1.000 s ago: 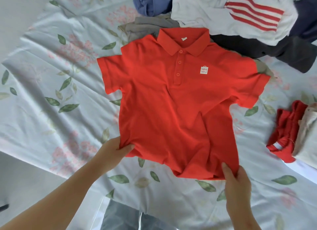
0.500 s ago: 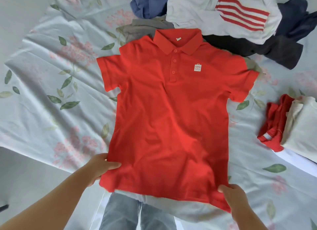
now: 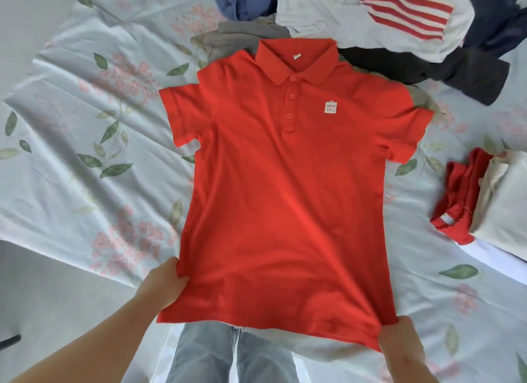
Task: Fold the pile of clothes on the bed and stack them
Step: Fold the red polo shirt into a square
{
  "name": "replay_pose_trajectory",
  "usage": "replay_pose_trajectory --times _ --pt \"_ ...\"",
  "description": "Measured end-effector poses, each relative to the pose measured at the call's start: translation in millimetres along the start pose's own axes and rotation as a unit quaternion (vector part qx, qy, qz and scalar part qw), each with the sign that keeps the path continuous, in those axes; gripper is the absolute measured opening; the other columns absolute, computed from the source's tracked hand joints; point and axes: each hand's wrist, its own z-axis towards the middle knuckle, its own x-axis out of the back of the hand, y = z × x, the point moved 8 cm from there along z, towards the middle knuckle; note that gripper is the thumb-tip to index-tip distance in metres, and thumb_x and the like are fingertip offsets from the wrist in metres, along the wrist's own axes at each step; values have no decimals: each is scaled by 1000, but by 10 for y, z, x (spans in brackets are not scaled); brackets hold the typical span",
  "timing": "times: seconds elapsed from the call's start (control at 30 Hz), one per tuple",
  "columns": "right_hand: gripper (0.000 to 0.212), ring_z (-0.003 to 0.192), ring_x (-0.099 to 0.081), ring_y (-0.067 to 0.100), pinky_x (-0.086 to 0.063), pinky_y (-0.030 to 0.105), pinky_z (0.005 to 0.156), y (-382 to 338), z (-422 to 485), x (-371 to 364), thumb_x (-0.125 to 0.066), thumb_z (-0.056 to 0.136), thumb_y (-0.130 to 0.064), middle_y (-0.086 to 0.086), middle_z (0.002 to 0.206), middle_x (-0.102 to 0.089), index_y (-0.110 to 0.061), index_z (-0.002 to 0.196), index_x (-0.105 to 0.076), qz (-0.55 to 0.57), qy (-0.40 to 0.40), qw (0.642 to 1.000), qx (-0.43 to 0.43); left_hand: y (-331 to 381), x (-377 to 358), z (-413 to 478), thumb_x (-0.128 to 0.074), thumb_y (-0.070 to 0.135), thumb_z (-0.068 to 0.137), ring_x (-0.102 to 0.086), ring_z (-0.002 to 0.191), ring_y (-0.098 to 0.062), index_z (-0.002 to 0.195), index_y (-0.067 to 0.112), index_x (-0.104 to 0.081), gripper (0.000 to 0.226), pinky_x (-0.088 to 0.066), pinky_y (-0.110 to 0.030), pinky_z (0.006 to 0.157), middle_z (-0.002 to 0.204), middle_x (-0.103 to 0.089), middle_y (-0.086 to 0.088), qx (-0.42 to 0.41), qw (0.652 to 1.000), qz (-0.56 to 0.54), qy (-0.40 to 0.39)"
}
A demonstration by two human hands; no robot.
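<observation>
A red polo shirt lies front-up and spread flat on the floral bed sheet, collar at the far end. My left hand pinches the hem's left corner. My right hand grips the hem's right corner. The hem hangs slightly past the bed's near edge. The unfolded pile sits beyond the collar: a white top with red stripes, a blue garment, a grey one and dark clothes. A stack of folded clothes, red under cream, lies at the right.
The bed's near edge runs under the shirt hem, with my jeans-clad legs right against it. Bare floor shows at the lower left. Open sheet lies left of the shirt and between the shirt and the folded stack.
Both hands pulled the hem toward me, stretching the bunched lower part of the shirt flat. The shirt now lies smooth with its hem at the bed's near edge.
</observation>
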Motion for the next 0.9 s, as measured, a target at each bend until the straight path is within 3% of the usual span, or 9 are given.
replay_pose_trajectory --times 0.13,0.27,0.33,0.47,0.67,0.73,0.83,0.9 --pt "62 122 -38 41 -29 49 99 -203 -61 -26 -59 85 -27 20 137 -40 -16 140 -33 39 30 998 27 56 -52 46 -59 32 89 -48 84 -24 100 13 -42 28 -35 -30 73 91 -51 -2 29 995 -97 14" --pt "56 119 -39 37 -29 46 97 -286 -98 -13 -50 85 -12 17 138 -39 -19 139 -36 -6 82 996 40 51 -12 63 -46 14 89 -48 83 -27 100 10 -50 12 -38 -32 74 85 -51 -4 43 997 -54 47" --pt "61 123 -38 35 -28 44 99 -477 -212 -7 -50 84 -10 11 145 -35 -22 141 -35 -19 110 990 90 96 -6 67 -47 10 85 -51 87 -31 101 9 -46 15 -41 -37 76 88 -52 -7 61 993 -85 57" --pt "67 132 -33 31 -27 42 105 -1154 -486 -217 -57 84 -18 3 152 -28 -25 145 -30 -33 58 971 231 301 126 100 -54 21 83 -55 103 -36 119 8 -37 42 -44 -45 91 108 -56 -12 90 977 -170 93" --pt "67 142 -20 20 -26 42 109 -2340 -672 -423 -52 89 -23 -4 158 -15 -29 148 -22 -78 23 925 370 508 574 485 -57 35 88 -54 101 -34 130 6 -40 54 -42 -35 80 117 -57 -15 82 926 -333 156" --pt "67 142 -20 21 -26 41 110 -2667 -715 -525 -51 89 -22 -2 158 -14 -29 149 -21 -94 7 913 397 567 745 737 -56 49 84 -53 91 -29 128 8 -44 61 -42 -34 79 107 -57 -8 74 912 -376 145" --pt "69 142 -21 24 -24 38 113 -2966 -734 -750 -51 88 -22 3 157 -18 -27 149 -19 -91 -30 908 407 722 1079 1109 -44 71 69 -50 63 -24 113 4 -56 82 -41 -34 64 81 -58 -8 47 877 -464 119" --pt "68 143 -17 26 -19 36 114 -3030 -692 -847 -51 88 -22 4 156 -18 -26 149 -21 -52 -56 929 363 893 1287 1311 -45 66 80 -44 49 -19 107 4 -59 69 -37 -26 51 68 -55 -5 12 844 -527 94"
